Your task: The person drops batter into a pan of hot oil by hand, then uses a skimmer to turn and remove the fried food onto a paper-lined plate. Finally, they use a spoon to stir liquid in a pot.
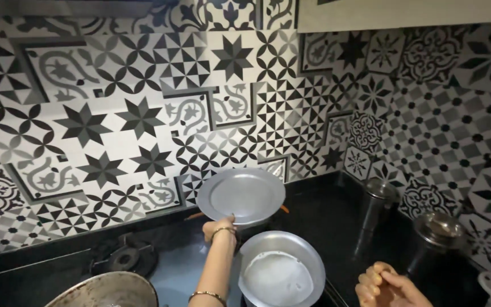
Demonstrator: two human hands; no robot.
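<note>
Nearest to the lens, at the bottom edge, sits my right hand (385,287), fingers curled loosely together and holding nothing, apart from everything on the worktop.

Obs., largest to smallest:
- Black-and-white patterned tile wall (115,113) fills most of the view, turning a corner at right.
- Glossy black worktop (325,210) runs below it.
- Worn round metal pan (106,291), cut off at bottom left.
- Round grey metal pan with a flat white batter disc inside (279,276), just right of my left forearm.
- Flat round grey metal lid (241,196), tilted up on edge toward the wall, above and behind that pan.
- Two lidded steel canisters, one nearer (439,230), one in the corner (379,199).
- Black gas burner ring (125,257), unlit as far as I can see.
- Left hand (218,228), clamped on the lid's lower rim, bangle at the wrist.

Risks (judgement): the grip is on the rim only, so the tilted lid could slip and drop onto the pan or the worktop. If the pan is hot, steam or a heated edge could catch my left wrist, which is close to it.

Unclear: what the pan rests on is hidden. An orange object behind the lid is mostly covered. A pale item at far right is cropped beyond identifying.
</note>
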